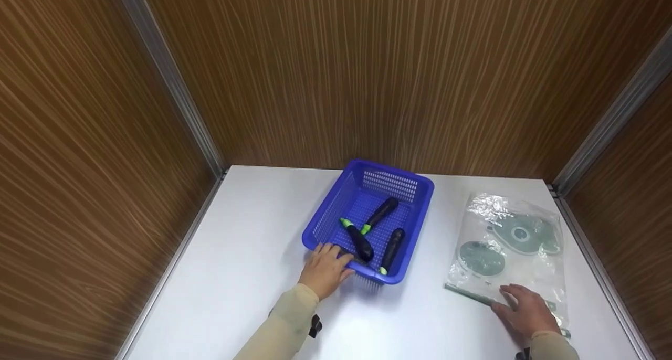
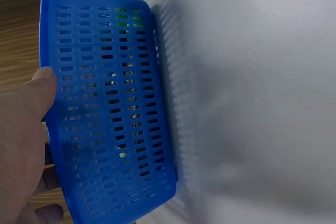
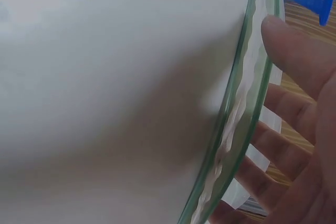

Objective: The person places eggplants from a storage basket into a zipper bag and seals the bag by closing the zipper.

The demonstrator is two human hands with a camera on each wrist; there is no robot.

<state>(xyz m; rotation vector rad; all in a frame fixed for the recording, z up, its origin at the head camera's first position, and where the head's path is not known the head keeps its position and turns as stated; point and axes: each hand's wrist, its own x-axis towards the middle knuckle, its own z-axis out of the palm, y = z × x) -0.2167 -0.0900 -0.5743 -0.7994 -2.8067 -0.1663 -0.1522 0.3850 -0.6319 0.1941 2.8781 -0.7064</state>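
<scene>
My left hand grips the near rim of a blue plastic basket, thumb outside and fingers over the inner side. Three dark eggplants with green ends lie inside: one farther back, one in the middle and one by the right wall. Another dark shape shows beside my left fingers, partly hidden. Over the near edge of a clear zip bag with green prints, my right hand rests with fingers spread on its top. In the right wrist view, its thumb touches the green zip strip.
Both things stand on a white table. Wood-grain panels with grey metal strips enclose it at the back and both sides. The basket's far end stands near the back panel, the bag near the right side.
</scene>
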